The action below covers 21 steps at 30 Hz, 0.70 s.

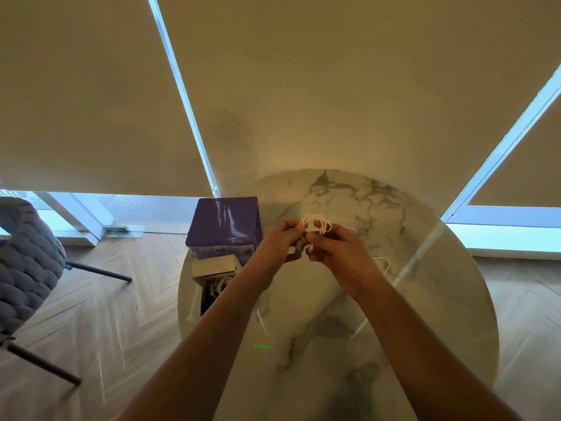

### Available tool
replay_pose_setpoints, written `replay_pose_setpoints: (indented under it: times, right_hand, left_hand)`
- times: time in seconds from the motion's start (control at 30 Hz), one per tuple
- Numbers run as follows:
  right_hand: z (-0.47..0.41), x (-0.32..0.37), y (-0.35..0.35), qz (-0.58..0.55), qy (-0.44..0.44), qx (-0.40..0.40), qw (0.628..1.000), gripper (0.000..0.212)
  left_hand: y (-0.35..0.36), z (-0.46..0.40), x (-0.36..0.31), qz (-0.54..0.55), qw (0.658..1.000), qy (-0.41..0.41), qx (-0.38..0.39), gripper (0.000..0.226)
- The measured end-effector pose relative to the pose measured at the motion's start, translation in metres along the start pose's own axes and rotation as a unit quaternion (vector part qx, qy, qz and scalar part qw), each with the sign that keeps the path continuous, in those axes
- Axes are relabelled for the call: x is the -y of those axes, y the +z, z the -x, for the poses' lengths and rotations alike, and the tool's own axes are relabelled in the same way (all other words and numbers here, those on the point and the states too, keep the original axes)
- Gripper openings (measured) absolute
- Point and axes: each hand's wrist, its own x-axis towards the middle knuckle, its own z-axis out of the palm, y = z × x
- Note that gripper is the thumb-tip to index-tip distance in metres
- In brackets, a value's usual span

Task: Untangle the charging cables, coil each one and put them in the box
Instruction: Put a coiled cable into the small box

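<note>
Head view, both hands (306, 243) gripping coiled cable (315, 223), box (212, 279) at table edge (182, 287)

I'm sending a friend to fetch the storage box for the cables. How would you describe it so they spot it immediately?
Find the round marble table and look at its left edge. Behind the large glossy purple box sits a small open cardboard box, nearer the person. It alone is open, with white cable already inside.

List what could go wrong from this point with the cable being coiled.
1. Both hands, left hand and right hand, hold the white coil in mid-air; loosening either grip may let the loops spring apart.
2. A loose cable on the marble table might snag the trailing end.
</note>
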Motion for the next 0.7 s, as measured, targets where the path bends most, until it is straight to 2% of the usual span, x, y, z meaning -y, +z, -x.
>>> replay_pose_setpoints:
  times: [0.17, 0.3, 0.37, 0.5, 0.6, 0.7]
  right_hand:
    - [-0.001, 0.004, -0.006, 0.053, 0.03, 0.015, 0.998, 0.028]
    - [-0.002, 0.004, -0.006, 0.088, 0.031, 0.016, 0.996, 0.031]
    - [-0.002, 0.004, -0.005, 0.093, 0.031, 0.014, 0.995, 0.033]
    - [0.001, 0.002, -0.006, 0.129, 0.04, 0.025, 0.991, 0.029]
    - [0.004, -0.002, -0.007, 0.221, 0.023, 0.01, 0.975, 0.025]
    - [0.003, -0.008, -0.005, 0.343, -0.03, -0.051, 0.937, 0.021]
  left_hand:
    - [0.001, 0.001, -0.008, -0.072, 0.997, -0.006, 0.028, 0.017]
    - [0.0, -0.004, -0.008, -0.105, 0.994, 0.002, 0.022, 0.033]
    - [0.0, -0.006, -0.008, -0.091, 0.996, 0.001, 0.016, 0.03]
    - [0.0, -0.007, -0.008, 0.002, 1.0, 0.003, 0.002, 0.025]
    - [-0.001, -0.006, -0.008, 0.033, 0.999, 0.005, -0.01, 0.023]
    - [0.0, -0.005, -0.005, 0.043, 0.999, -0.001, -0.024, 0.025]
